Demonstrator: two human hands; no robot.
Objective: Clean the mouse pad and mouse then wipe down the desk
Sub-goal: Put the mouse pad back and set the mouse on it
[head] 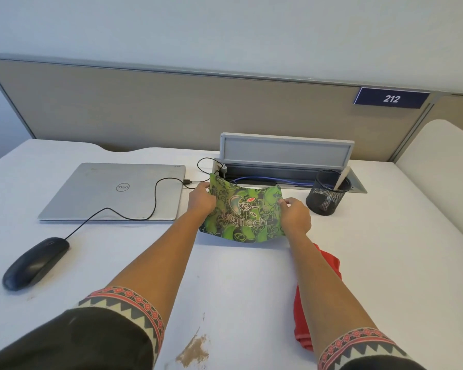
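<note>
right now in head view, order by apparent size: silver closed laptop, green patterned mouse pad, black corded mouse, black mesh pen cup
1. silver closed laptop
2. green patterned mouse pad
3. black corded mouse, black mesh pen cup: alike, mouse nearer, unranked

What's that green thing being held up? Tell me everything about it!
It's a mouse pad, thin and bendy, printed with green and dark swirls and the word Logitech in pale letters. It's tilted up toward the camera and bowed, not lying flat. The left hand grips its left edge and the right hand pinches its right edge. Its lower edge sits at or just above the white desk.
</note>
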